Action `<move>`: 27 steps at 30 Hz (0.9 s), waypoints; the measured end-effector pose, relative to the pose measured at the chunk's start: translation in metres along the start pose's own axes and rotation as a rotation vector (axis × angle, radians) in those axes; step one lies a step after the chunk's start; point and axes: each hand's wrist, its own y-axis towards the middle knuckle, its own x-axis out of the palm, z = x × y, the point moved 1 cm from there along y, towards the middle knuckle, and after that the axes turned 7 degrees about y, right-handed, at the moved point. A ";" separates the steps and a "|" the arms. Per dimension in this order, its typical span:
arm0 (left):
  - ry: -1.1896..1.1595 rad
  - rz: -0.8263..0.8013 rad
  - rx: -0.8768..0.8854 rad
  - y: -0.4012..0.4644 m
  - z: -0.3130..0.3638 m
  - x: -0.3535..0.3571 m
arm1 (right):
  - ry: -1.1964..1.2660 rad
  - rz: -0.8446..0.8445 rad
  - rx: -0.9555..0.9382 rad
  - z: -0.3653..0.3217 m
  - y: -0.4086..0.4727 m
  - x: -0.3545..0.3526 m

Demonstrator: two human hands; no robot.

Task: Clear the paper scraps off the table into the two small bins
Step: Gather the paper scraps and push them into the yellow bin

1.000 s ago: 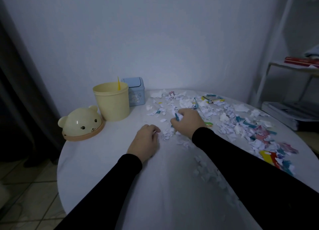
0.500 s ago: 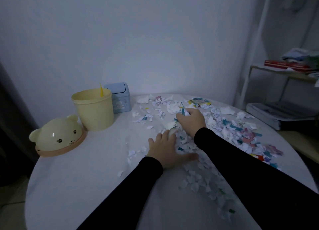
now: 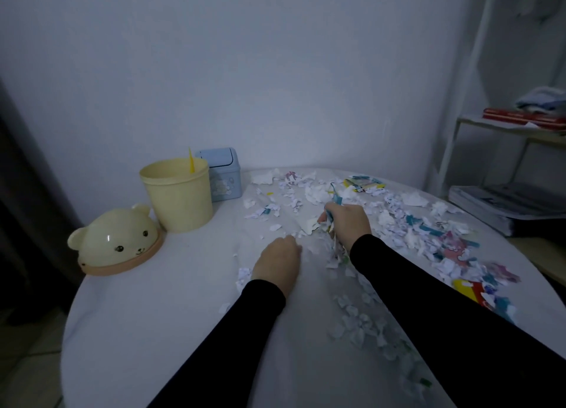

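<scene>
Since half a second ago the left hand (image 3: 277,265) has been drawn back from a flat, spread press on the scraps to a curled pose near the middle of the tabletop (image 3: 159,331); whether anything is held in its grip cannot be told. The right hand (image 3: 347,223) is kept closed on a bunch of paper scraps (image 3: 332,245), some of which hang below the fist.

The loose paper scraps (image 3: 428,239) are spread from 12 o'clock round to 4 o'clock on the tabletop, white pieces mixed with blue, pink, yellow and red ones. A thinner trail is seen under the right sleeve (image 3: 444,315) towards 5 o'clock, and a few bits lie just beside the left hand.

At 10 o'clock the yellow bin (image 3: 177,199) is stood open, with a yellow strip (image 3: 191,161) poking up at its rim. The blue bin (image 3: 222,174) is set just behind it, touching or nearly so, its flap lid closed. The bear-shaped lid (image 3: 118,243) lies at 9 o'clock, near the yellow bin. Bare tabletop lies between the hands and the bins.

Beyond the tabletop at 2 o'clock a shelf (image 3: 502,128) carries red books (image 3: 523,116) and folded cloth (image 3: 542,99); a stack of books (image 3: 505,202) lies lower down.
</scene>
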 end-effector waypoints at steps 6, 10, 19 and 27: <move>-0.525 0.200 -0.132 -0.006 -0.016 -0.020 | -0.012 -0.015 -0.056 -0.003 -0.005 0.006; -0.774 0.274 -0.236 -0.005 -0.025 -0.037 | -0.001 -0.074 -0.051 -0.011 -0.006 0.009; -1.131 0.296 -0.376 -0.001 -0.061 -0.041 | 0.120 -0.131 -0.123 -0.033 -0.006 0.058; -1.352 0.291 -0.366 0.021 -0.078 -0.054 | 0.037 -0.210 -0.204 -0.055 0.018 0.101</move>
